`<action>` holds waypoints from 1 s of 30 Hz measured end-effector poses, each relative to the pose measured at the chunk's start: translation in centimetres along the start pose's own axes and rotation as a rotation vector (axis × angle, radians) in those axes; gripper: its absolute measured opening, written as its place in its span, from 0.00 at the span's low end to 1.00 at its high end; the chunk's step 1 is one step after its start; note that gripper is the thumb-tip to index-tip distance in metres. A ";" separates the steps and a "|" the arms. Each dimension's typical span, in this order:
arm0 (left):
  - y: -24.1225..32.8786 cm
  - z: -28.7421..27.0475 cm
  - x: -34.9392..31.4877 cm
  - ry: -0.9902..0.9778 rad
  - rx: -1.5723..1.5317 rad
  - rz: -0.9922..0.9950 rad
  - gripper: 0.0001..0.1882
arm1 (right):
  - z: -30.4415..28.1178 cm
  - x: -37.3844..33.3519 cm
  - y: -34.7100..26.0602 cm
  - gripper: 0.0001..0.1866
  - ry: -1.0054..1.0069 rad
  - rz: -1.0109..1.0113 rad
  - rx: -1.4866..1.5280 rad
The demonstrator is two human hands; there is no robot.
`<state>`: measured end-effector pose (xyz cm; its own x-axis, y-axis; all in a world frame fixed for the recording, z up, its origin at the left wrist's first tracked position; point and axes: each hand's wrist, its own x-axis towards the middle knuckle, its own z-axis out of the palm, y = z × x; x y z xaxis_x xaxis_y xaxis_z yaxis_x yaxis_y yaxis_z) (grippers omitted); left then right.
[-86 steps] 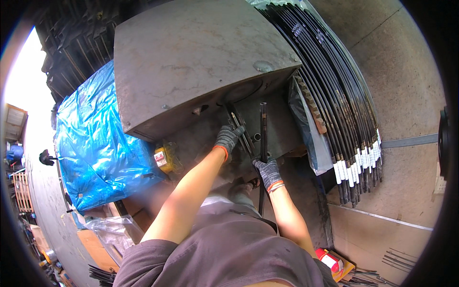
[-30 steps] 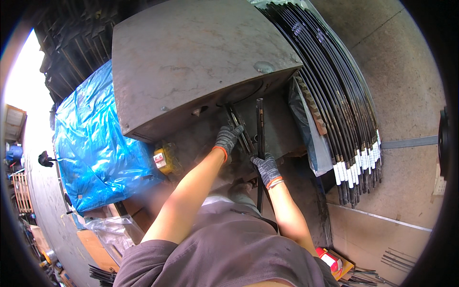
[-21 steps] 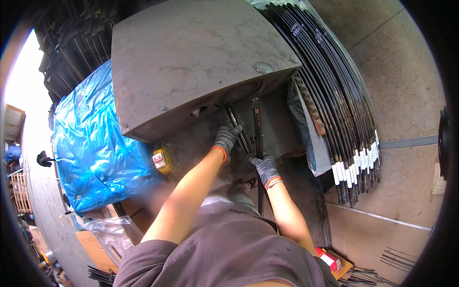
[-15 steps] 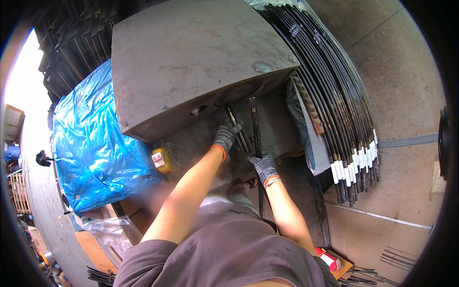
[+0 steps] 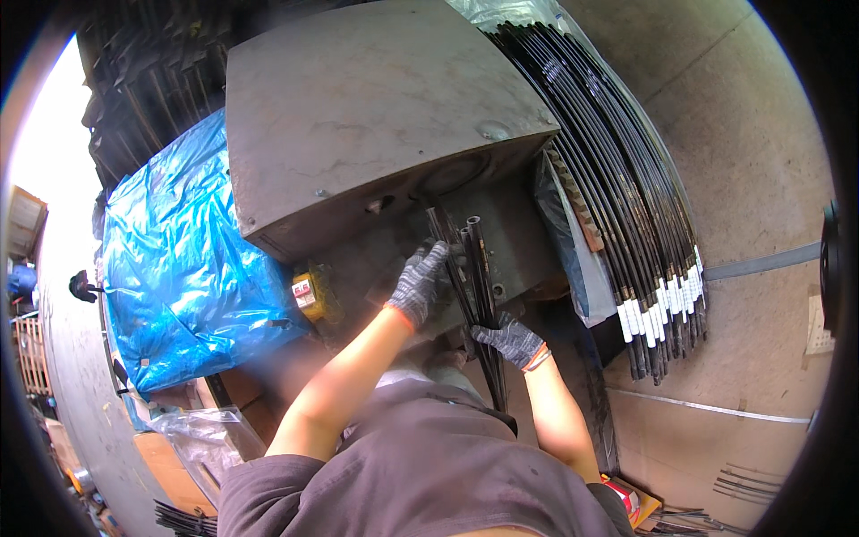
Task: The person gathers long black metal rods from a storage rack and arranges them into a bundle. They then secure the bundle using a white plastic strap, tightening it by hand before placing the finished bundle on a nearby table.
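Observation:
Several slim black tubes (image 5: 484,295) stand in a bundle in front of the grey metal box, their open upper ends close under its front face. My gloved left hand (image 5: 419,285) is closed at the upper left of the bundle, its fingers on the tubes. Lower down on the other side, my gloved right hand (image 5: 510,341) is closed round the tubes, with the thumb side toward them. Both gloves are grey knit with orange cuffs. Below my right hand the tubes run down toward my body, where their lower ends are hidden.
The grey metal box (image 5: 385,98) has a round opening in its front. Many long black rods with white-banded ends (image 5: 617,197) lie at the right. A blue plastic sheet (image 5: 192,268) covers something at the left, beside a yellow device (image 5: 310,296). Cardboard and clear plastic (image 5: 210,443) sit lower left.
The tubes at my two hands have come together into one bundle. The tubes at my right hand have dropped lower, and that hand has moved down and slightly right.

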<state>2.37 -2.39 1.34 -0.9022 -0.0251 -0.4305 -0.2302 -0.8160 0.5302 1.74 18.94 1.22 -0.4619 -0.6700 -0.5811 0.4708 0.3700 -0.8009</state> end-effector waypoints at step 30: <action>7.8 -1.2 2.8 0.141 -0.215 -0.176 0.09 | 4.8 -0.5 -0.5 0.21 -0.103 0.002 0.119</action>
<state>-1.47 -9.50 3.37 -0.7924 0.0594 -0.6071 -0.2823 -0.9179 0.2787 5.35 15.99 2.62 -0.3843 -0.7341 -0.5599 0.5603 0.2965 -0.7734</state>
